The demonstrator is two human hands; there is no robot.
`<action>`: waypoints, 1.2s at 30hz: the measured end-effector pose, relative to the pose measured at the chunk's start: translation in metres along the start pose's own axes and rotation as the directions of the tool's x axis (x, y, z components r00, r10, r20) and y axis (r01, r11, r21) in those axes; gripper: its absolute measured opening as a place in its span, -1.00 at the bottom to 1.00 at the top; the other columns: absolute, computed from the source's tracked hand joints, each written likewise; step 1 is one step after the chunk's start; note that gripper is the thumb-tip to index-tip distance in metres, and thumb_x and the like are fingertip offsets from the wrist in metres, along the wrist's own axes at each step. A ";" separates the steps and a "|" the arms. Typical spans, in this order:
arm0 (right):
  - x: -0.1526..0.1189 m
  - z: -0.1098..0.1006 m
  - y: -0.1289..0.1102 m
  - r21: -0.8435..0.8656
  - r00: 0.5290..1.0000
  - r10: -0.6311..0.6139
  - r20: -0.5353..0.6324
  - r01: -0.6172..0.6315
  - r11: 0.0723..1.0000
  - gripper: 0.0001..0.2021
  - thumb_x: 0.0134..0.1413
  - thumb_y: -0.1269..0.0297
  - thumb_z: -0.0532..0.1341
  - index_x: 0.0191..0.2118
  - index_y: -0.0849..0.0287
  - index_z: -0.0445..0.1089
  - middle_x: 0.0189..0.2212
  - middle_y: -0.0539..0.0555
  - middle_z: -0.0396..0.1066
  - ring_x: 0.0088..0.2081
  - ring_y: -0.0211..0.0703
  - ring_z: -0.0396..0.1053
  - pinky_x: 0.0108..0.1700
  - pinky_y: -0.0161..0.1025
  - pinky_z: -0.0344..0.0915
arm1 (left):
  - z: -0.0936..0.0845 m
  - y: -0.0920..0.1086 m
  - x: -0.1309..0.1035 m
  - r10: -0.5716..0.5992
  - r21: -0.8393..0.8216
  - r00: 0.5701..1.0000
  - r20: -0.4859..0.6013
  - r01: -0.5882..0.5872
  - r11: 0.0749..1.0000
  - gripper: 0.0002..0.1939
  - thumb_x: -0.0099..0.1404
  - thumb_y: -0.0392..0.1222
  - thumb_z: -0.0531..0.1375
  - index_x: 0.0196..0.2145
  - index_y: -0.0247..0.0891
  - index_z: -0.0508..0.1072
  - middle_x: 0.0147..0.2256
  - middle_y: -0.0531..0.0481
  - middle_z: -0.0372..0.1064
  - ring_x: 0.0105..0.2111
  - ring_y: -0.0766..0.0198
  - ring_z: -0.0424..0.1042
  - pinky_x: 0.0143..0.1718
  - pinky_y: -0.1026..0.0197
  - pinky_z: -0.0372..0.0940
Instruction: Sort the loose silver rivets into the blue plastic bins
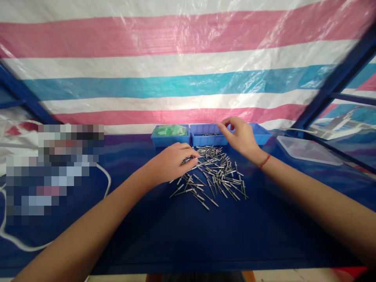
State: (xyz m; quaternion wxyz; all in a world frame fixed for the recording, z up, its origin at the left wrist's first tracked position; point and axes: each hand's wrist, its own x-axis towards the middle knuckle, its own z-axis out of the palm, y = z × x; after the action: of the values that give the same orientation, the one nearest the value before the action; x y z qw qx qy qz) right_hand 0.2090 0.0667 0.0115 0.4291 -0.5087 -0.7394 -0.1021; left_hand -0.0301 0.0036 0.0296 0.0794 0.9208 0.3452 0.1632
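A loose pile of silver pop rivets [223, 172] lies on the dark blue table. My left hand [178, 162] rests at the pile's left side, its fingers and thumb closed around a few rivets. Raised over the front of a blue plastic bin [202, 139], my right hand [239, 135] has thumb and forefinger pinched together. Whatever sits in that pinch is too small to make out. Some rivets [210, 134] lie inside this bin.
Left of it, another blue bin [170, 141] holds green plastic packets [170, 130]. A third blue bin [260, 135] is partly behind my right hand. A translucent lid [305, 150] lies at right. A white cable [107, 180] curves at left, near a blurred-out area. Striped sheeting [176, 86] hangs behind.
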 end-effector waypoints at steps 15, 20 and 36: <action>-0.041 -0.019 0.000 0.062 0.977 0.071 0.199 -0.084 0.995 -0.82 0.10 0.24 0.10 -0.39 0.18 0.39 -0.49 0.07 0.44 -0.49 -0.16 0.32 -0.41 -0.22 0.22 | 0.009 -0.005 -0.015 -0.337 0.072 0.792 0.510 0.351 0.934 0.28 -0.19 0.46 0.19 0.30 -0.03 -0.39 0.31 -0.19 -0.63 0.25 -0.40 -0.49 0.11 -0.46 -0.26; -0.046 -0.018 0.012 0.074 0.943 0.103 0.316 -0.133 0.988 -0.84 0.04 0.31 0.11 -0.44 0.20 0.41 -0.56 0.04 0.43 -0.53 -0.18 0.34 -0.44 -0.22 0.24 | 0.019 -0.006 -0.011 -0.279 0.033 0.844 0.459 0.297 0.954 0.18 -0.06 0.47 0.11 0.31 -0.08 -0.39 0.31 -0.21 -0.64 0.25 -0.38 -0.51 0.13 -0.43 -0.29; -0.052 -0.013 0.002 0.135 0.882 -0.215 0.420 0.174 0.976 -0.84 0.09 0.35 0.11 -0.34 0.21 0.44 -0.29 0.14 0.45 -0.24 -0.06 0.37 -0.11 -0.04 0.27 | 0.049 0.002 0.002 -0.112 -0.034 0.989 0.098 0.116 0.993 -0.30 0.18 0.34 0.01 0.10 -0.21 0.25 0.27 -0.22 -0.09 0.29 -0.17 -0.23 0.21 -0.32 -0.25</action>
State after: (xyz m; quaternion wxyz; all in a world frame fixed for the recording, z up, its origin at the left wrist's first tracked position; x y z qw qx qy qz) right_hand 0.2238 0.0253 -0.0194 0.2653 -0.4213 -0.8673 0.0051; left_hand -0.0098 0.0020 -0.0154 0.1232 0.9046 0.3899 0.1208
